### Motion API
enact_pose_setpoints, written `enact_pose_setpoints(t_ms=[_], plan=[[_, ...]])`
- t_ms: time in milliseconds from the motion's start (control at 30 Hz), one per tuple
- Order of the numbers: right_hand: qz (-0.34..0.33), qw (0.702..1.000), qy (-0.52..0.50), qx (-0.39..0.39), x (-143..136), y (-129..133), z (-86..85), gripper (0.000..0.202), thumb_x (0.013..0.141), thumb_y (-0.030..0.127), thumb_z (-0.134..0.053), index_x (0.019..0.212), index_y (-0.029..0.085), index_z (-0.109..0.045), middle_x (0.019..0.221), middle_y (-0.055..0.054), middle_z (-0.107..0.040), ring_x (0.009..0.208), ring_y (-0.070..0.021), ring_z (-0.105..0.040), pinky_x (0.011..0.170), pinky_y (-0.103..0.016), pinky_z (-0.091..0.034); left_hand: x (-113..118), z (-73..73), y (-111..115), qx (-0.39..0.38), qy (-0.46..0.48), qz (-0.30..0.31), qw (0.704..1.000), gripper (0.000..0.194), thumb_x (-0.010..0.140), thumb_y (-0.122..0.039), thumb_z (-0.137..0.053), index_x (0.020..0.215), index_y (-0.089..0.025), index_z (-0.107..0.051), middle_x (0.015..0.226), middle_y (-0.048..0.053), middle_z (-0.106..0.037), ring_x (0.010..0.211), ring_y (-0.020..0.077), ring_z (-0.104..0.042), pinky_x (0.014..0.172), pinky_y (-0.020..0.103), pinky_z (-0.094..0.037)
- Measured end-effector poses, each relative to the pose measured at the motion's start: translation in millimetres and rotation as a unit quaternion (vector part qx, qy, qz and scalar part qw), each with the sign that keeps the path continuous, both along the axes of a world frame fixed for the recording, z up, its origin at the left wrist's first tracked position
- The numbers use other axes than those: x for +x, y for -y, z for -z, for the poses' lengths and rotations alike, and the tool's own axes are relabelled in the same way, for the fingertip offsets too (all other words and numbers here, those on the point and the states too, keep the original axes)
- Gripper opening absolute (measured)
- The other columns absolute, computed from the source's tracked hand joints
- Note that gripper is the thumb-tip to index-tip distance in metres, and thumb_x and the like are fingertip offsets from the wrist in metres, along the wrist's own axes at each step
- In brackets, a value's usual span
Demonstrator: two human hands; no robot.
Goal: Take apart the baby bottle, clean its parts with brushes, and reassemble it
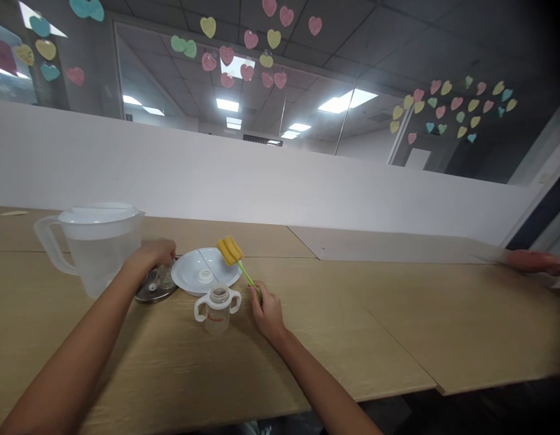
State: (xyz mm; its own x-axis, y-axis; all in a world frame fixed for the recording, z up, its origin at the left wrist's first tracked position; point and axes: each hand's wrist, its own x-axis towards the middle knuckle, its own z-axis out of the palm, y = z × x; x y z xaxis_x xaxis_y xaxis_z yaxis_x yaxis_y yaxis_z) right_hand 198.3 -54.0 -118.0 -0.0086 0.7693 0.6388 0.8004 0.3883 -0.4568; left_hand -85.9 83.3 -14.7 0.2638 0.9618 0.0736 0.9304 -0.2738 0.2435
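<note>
My right hand (267, 311) is closed round the green handle of a brush with a yellow sponge head (229, 250), held up over the right side of a white plate (184, 272). A small white cap (206, 276) lies on that plate. In front of it stands an open clear bottle (217, 320) with two white handles. My left hand (159, 251) is over a round metal tray (148, 295) at the plate's left; its fingers are blurred and partly hidden. Small clear and white items (164, 279) lie on the tray beneath it.
A large lidded pitcher (102, 254) of clear liquid stands at the left, partly behind my left forearm. A white wall (261, 187) with glass above borders the back of the wooden table (343, 326). Another person's blurred hand (528, 260) shows at the far right.
</note>
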Motion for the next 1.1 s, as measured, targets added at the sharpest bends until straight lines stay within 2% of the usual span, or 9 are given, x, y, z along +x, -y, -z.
enact_pose_setpoints(t_ms=[100, 167, 367, 467, 600, 667, 767, 967, 1100], plan=[[-0.003, 1.000, 0.001, 0.004, -0.6, 0.6, -0.9, 0.042, 0.094, 0.039, -0.025, 0.097, 0.015, -0.060, 0.058, -0.002, -0.059, 0.048, -0.0142, -0.053, 0.051, -0.022, -0.034, 23.7, -5.6, 8.3, 0.020, -0.034, 0.042, 0.998, 0.021, 0.066, -0.022, -0.061, 0.084, -0.017, -0.070, 0.092, 0.011, -0.070, 0.083, 0.0249, -0.064, 0.070, 0.031, -0.046], [-0.003, 1.000, 0.001, 0.008, -0.7, 0.6, -1.2, 0.041, 0.094, 0.038, -0.026, 0.096, 0.015, -0.060, 0.058, -0.002, -0.059, 0.047, -0.0133, -0.052, 0.051, -0.021, -0.033, 43.6, 1.4, 13.5, 0.013, -0.056, 0.070, 0.996, 0.022, 0.072, -0.026, -0.058, 0.088, -0.019, -0.070, 0.096, 0.009, -0.070, 0.085, 0.0223, -0.064, 0.072, 0.028, -0.045], [0.002, 1.000, 0.007, 0.009, 0.0, -0.3, -0.9, 0.042, 0.094, 0.039, -0.025, 0.096, 0.015, -0.059, 0.058, -0.001, -0.059, 0.047, -0.0137, -0.052, 0.050, -0.021, -0.032, 74.4, 32.6, 18.5, -0.031, -0.108, 0.087, 0.990, 0.022, 0.064, -0.027, -0.066, 0.082, -0.016, -0.071, 0.096, 0.012, -0.070, 0.087, 0.0252, -0.064, 0.066, 0.027, -0.043], [0.001, 1.000, 0.010, 0.005, -0.2, 0.0, -1.1, 0.042, 0.094, 0.039, -0.025, 0.097, 0.015, -0.059, 0.060, -0.002, -0.060, 0.048, -0.0134, -0.053, 0.051, -0.021, -0.032, 70.4, 25.1, 21.4, -0.032, -0.112, 0.095, 0.989, 0.022, 0.064, -0.030, -0.065, 0.080, -0.015, -0.070, 0.092, 0.013, -0.070, 0.081, 0.0250, -0.064, 0.063, 0.028, -0.042], [0.003, 1.000, 0.011, 0.007, -0.6, 0.7, -1.3, 0.043, 0.094, 0.038, -0.025, 0.097, 0.014, -0.060, 0.059, -0.002, -0.060, 0.048, -0.0139, -0.054, 0.052, -0.021, -0.034, 61.8, -2.3, 31.0, -0.008, -0.089, 0.121, 0.989, 0.027, 0.075, -0.039, -0.053, 0.074, -0.015, -0.066, 0.082, 0.009, -0.069, 0.075, 0.0219, -0.062, 0.063, 0.027, -0.041], [0.004, 1.000, 0.013, 0.006, -0.6, 0.8, -1.2, 0.043, 0.094, 0.039, -0.025, 0.098, 0.014, -0.060, 0.060, -0.003, -0.061, 0.049, -0.0144, -0.055, 0.052, -0.021, -0.035, 59.0, -13.4, 35.5, 0.027, -0.049, 0.136, 0.989, 0.037, 0.082, -0.045, -0.042, 0.077, -0.016, -0.064, 0.086, 0.007, -0.068, 0.080, 0.0211, -0.061, 0.068, 0.027, -0.042], [0.000, 1.000, 0.006, -0.001, -0.3, 0.8, -1.2, 0.043, 0.094, 0.040, -0.024, 0.099, 0.016, -0.060, 0.064, -0.004, -0.063, 0.054, -0.0153, -0.058, 0.055, -0.021, -0.037, 58.8, -19.3, 37.7, 0.048, 0.097, 0.167, 0.980, 0.047, 0.083, -0.057, -0.034, 0.082, -0.017, -0.059, 0.090, 0.006, -0.066, 0.082, 0.0201, -0.061, 0.072, 0.028, -0.044], [-0.002, 1.000, 0.008, 0.000, -0.1, 0.1, -0.6, 0.043, 0.094, 0.038, -0.025, 0.100, 0.015, -0.060, 0.066, -0.005, -0.065, 0.055, -0.0158, -0.059, 0.055, -0.022, -0.037, 66.9, -13.0, 31.8, -0.027, 0.387, 0.163, 0.907, 0.059, 0.069, -0.070, -0.046, 0.080, -0.013, -0.058, 0.086, 0.006, -0.063, 0.084, 0.0200, -0.059, 0.072, 0.031, -0.050], [-0.010, 0.999, 0.047, 0.001, -0.2, 0.1, 1.8, 0.042, 0.094, 0.036, -0.025, 0.100, 0.014, -0.061, 0.063, -0.004, -0.064, 0.052, -0.0151, -0.058, 0.053, -0.022, -0.034, 66.2, -14.9, 34.6, -0.039, 0.439, 0.161, 0.883, 0.056, 0.069, -0.066, -0.053, 0.085, -0.012, -0.059, 0.088, 0.006, -0.063, 0.084, 0.0186, -0.059, 0.074, 0.031, -0.049]])
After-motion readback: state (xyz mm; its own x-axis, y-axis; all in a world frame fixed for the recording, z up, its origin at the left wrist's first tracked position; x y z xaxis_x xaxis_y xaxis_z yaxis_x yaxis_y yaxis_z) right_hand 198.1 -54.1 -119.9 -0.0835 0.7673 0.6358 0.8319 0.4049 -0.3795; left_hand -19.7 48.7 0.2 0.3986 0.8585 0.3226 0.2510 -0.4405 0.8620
